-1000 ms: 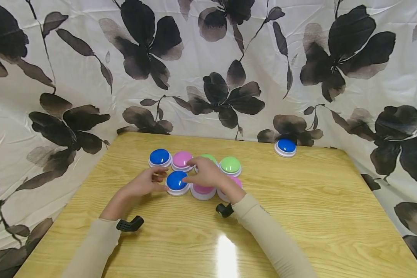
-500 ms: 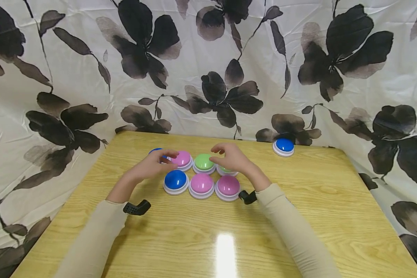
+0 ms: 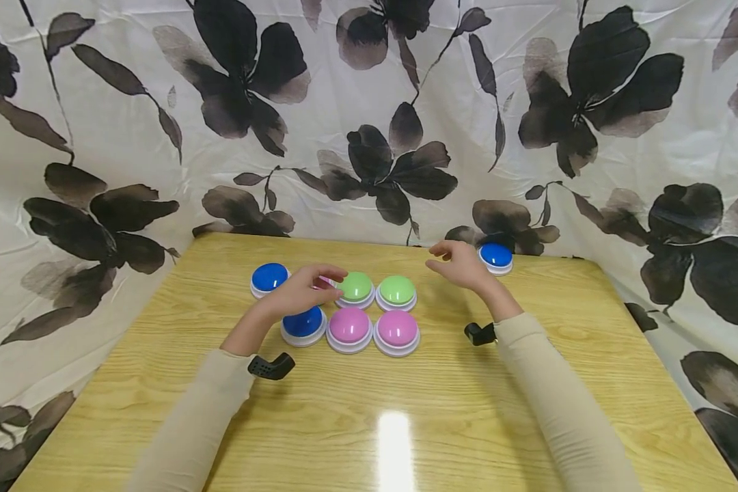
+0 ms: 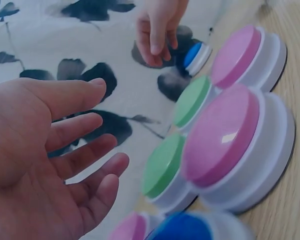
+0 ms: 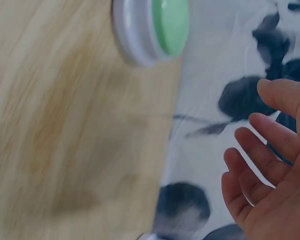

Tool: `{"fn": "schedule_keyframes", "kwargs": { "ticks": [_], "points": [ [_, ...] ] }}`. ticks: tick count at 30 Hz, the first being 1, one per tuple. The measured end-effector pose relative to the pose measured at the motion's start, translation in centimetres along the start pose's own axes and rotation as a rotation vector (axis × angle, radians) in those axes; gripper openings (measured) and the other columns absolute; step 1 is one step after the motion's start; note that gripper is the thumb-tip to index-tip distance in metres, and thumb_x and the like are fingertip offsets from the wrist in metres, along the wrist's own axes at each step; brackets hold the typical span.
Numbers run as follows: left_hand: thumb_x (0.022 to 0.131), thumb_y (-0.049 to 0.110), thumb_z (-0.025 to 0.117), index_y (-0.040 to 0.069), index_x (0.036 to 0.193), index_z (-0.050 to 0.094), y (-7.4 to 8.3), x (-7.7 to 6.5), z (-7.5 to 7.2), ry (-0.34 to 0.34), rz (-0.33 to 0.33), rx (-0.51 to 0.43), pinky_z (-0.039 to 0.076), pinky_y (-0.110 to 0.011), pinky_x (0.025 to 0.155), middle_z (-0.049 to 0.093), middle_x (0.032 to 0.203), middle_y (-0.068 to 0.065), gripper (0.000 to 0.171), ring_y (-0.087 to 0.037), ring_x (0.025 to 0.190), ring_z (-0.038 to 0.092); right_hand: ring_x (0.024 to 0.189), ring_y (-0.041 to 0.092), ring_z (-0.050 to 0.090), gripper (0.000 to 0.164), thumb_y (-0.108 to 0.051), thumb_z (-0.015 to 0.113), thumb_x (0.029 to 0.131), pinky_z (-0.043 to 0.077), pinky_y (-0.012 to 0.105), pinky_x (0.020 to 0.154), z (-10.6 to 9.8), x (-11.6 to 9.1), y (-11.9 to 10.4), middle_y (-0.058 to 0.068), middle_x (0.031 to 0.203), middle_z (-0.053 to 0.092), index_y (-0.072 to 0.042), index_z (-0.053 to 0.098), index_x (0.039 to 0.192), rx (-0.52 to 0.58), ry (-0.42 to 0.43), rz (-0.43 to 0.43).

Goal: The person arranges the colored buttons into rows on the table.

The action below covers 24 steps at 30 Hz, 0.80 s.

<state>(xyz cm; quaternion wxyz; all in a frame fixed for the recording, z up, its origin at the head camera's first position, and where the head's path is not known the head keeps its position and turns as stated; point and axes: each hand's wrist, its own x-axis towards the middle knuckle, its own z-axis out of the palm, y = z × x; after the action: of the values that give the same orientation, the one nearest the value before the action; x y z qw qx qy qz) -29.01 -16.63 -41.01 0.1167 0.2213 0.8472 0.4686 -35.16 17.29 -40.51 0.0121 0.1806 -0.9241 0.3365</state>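
Note:
Domed push buttons on white bases stand in two touching rows. At the back are a blue button, a mostly hidden pink button, and two green buttons. The front row has another blue button and two pink buttons. Above the left part of the rows hovers my left hand, fingers loosely bent and holding nothing. My right hand is in the air, palm bare in the right wrist view, just left of a lone blue button at the table's back edge.
The wooden table carries all the buttons. A white cloth with dark flowers hangs behind its back edge and along the sides. Each wrist wears a small black camera mount.
My right hand has swung from above the grouped buttons rightward to near the lone blue button. My left hand has moved from the left side of the front blue button up over the rows.

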Motion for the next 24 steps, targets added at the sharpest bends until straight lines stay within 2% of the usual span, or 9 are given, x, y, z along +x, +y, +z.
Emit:
{"fn": "schedule_keyframes", "kwargs": {
  "ticks": [3, 7, 10, 15, 22, 24],
  "points": [
    [0.094, 0.018, 0.066, 0.0, 0.135, 0.052, 0.0, 0.6, 0.9, -0.02, -0.008, -0.035, 0.052, -0.043, 0.087, 0.054, 0.132, -0.02, 0.047, -0.03, 0.11, 0.056, 0.111, 0.038, 0.053, 0.037, -0.02, 0.067, 0.092, 0.045, 0.048, 0.093, -0.2, -0.2, 1.3, 0.022, 0.122, 0.06, 0.002, 0.063, 0.122, 0.01, 0.02, 0.057],
    [0.093, 0.017, 0.066, 0.002, 0.134, 0.055, 0.1, 1.5, 2.1, -0.04, -0.013, -0.065, 0.052, -0.043, 0.085, 0.054, 0.132, -0.019, 0.045, -0.029, 0.11, 0.055, 0.115, 0.04, 0.05, 0.039, -0.019, 0.066, 0.093, 0.042, 0.05, 0.096, -0.3, -0.5, 3.0, 0.024, 0.126, 0.057, 0.002, 0.06, 0.125, -0.001, 0.049, 0.105],
    [0.093, 0.017, 0.066, 0.004, 0.132, 0.057, 0.7, 2.2, 2.8, -0.046, 0.02, -0.037, 0.051, -0.036, 0.085, 0.056, 0.131, -0.017, 0.042, -0.027, 0.109, 0.056, 0.118, 0.042, 0.048, 0.041, -0.019, 0.065, 0.093, 0.041, 0.052, 0.098, -0.4, -0.6, 4.5, 0.024, 0.128, 0.055, 0.004, 0.058, 0.127, -0.009, 0.065, 0.132],
    [0.093, 0.017, 0.066, 0.001, 0.132, 0.057, 1.7, 3.2, 3.9, -0.078, 0.08, -0.02, 0.051, -0.034, 0.086, 0.057, 0.13, -0.017, 0.043, -0.026, 0.106, 0.058, 0.121, 0.044, 0.047, 0.044, -0.019, 0.065, 0.093, 0.04, 0.053, 0.1, -0.9, -0.6, 7.0, 0.026, 0.129, 0.055, 0.007, 0.057, 0.128, -0.028, 0.11, 0.163],
    [0.094, 0.018, 0.065, -0.001, 0.133, 0.055, 2.5, 4.2, 5.3, -0.124, 0.103, -0.043, 0.052, -0.036, 0.085, 0.056, 0.129, -0.019, 0.044, -0.026, 0.107, 0.057, 0.115, 0.05, 0.044, 0.053, -0.028, 0.069, 0.088, 0.037, 0.06, 0.093, -1.7, -0.3, 9.5, 0.031, 0.125, 0.05, 0.006, 0.057, 0.127, -0.174, 0.226, 0.22],
    [0.094, 0.018, 0.065, -0.001, 0.132, 0.055, 2.7, 4.5, 5.7, -0.13, 0.113, -0.055, 0.051, -0.035, 0.087, 0.057, 0.128, -0.019, 0.044, -0.025, 0.106, 0.057, 0.116, 0.051, 0.042, 0.058, -0.031, 0.071, 0.086, 0.035, 0.062, 0.094, -1.9, -0.3, 10.1, 0.032, 0.126, 0.047, 0.005, 0.055, 0.128, -0.179, 0.251, 0.245]
  ]
}}
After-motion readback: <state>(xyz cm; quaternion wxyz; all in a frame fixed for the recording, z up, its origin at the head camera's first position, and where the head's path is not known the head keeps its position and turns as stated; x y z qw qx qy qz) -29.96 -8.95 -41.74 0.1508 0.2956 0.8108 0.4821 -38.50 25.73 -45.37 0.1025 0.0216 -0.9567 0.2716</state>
